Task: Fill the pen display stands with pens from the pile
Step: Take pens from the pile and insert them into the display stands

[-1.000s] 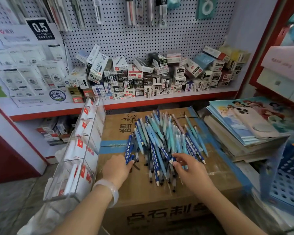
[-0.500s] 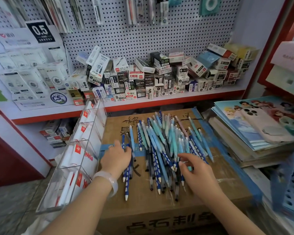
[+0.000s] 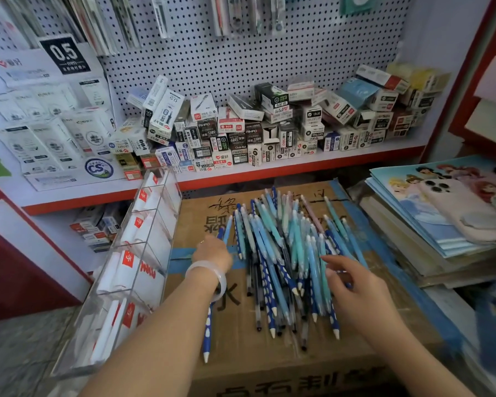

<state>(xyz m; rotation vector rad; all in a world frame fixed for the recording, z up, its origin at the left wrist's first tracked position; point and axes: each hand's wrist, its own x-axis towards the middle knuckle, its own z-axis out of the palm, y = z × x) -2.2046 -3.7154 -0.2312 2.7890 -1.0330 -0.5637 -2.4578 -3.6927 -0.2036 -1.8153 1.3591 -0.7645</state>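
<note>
Left hand (image 3: 212, 253) now further up the left edge of the pile of blue and teal plastic pens (image 3: 284, 253), at nine o'clock of it; a second ago lower, nearer the box's front edge. Grip narrow, fingers curled round a few dark blue white-dotted pens (image 3: 208, 325) whose tips trail back under the wrist toward six o'clock. Right hand (image 3: 352, 285) at four o'clock of the pile, fingers loosely spread and touching pen barrels, nothing held; a second ago laid flatter into the heap. Pile spread across the top of the brown cardboard box (image 3: 384, 333) serving as desk. Clear acrylic tiered display stand (image 3: 143, 253) just beside the box at nine o'clock, its compartments showing white and red card inserts, no pens visible inside. Judged from this: sorting and gathering by colour under way, a first small bundle collected, filling of the stand not yet begun. White bangle (image 3: 209, 270) on the left wrist.
</note>
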